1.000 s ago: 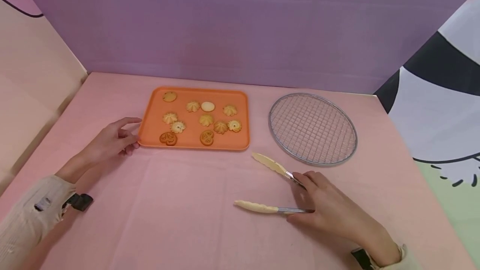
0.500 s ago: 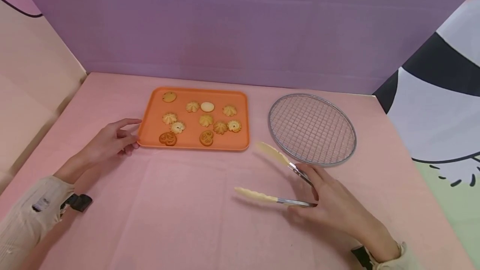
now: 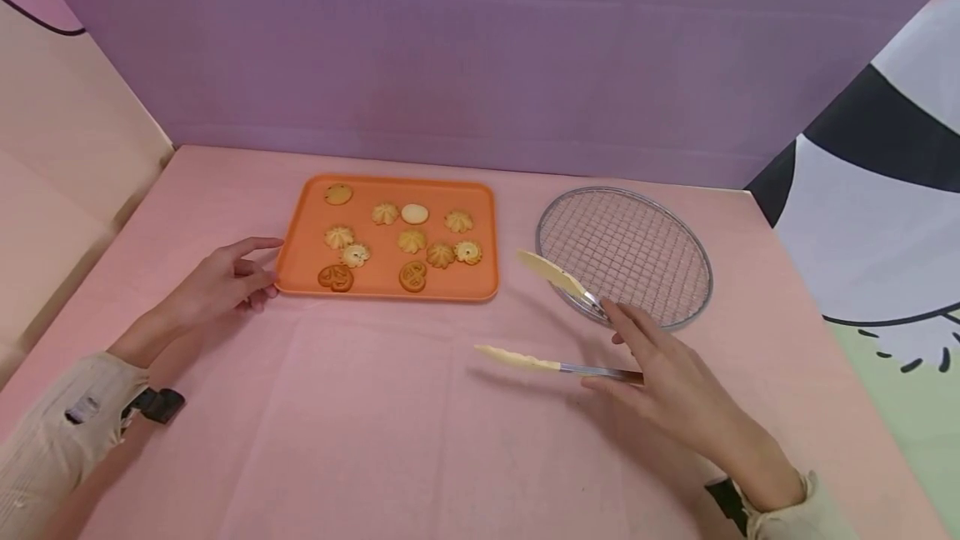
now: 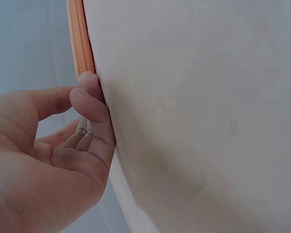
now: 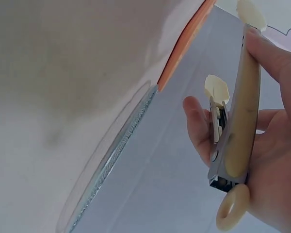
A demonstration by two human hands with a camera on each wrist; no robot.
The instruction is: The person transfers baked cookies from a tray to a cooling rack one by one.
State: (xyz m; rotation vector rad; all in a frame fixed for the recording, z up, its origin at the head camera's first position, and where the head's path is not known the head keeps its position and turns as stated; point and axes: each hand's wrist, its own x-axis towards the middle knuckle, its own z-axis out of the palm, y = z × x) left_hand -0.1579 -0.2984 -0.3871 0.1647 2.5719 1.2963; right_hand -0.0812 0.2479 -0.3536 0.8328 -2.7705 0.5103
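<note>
An orange tray (image 3: 300,261) lies on the pink table at the centre left, with several small cookies on it: swirled rosettes, round ones and pretzel shapes such as the pretzel cookie (image 3: 412,277). My left hand (image 3: 225,277) holds the tray's near left corner between bent fingers; the left wrist view shows the fingertips at the orange rim. In my right hand (image 3: 675,386) is a pair of metal tongs (image 3: 600,372) with cream-coloured tips, held spread wide above the table. Nothing is between the tips. The right wrist view shows the thumb and fingers on the two arms of the tongs (image 5: 240,116).
A round wire rack (image 3: 622,252) lies right of the tray, its near left edge partly behind the upper arm of the tongs. A purple wall (image 3: 480,57) stands behind the table, with printed panels on both sides.
My right hand has lifted the tongs and moved them away from me, so the upper tip now overlaps the rack's near left edge. My left hand and the tray stay put.
</note>
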